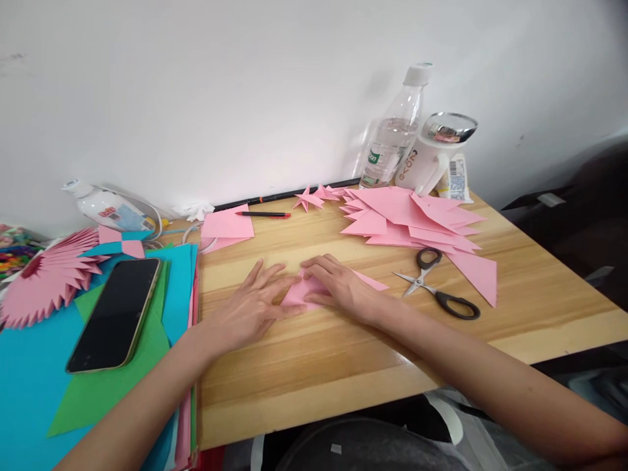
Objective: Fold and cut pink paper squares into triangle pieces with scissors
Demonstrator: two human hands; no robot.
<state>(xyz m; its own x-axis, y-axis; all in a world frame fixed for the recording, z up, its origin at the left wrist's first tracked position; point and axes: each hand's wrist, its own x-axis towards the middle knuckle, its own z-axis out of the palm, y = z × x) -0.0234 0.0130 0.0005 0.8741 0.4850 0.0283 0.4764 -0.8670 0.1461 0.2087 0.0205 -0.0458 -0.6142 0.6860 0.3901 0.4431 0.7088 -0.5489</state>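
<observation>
A folded piece of pink paper (pixel 309 288) lies flat on the wooden table, partly covered by both hands. My left hand (pixel 255 302) rests at its left end with the fingers spread, thumb and fingertips touching the paper and table. Over the middle of the paper, my right hand (pixel 341 288) curls its fingers and thumb around the fold and grips it. A pink corner sticks out beyond the right hand. Just right of that lie black-handled scissors (pixel 424 284), blades slightly apart, beside a loose pink triangle (pixel 478 278).
A pile of pink folded pieces (pixel 407 219) sits at the back right, before a water bottle (pixel 395 131) and a white mug (pixel 424 160). Pink sheets (pixel 228 229) with a pen (pixel 265 214) lie at the back. A phone (pixel 115 314) rests on coloured paper at the left.
</observation>
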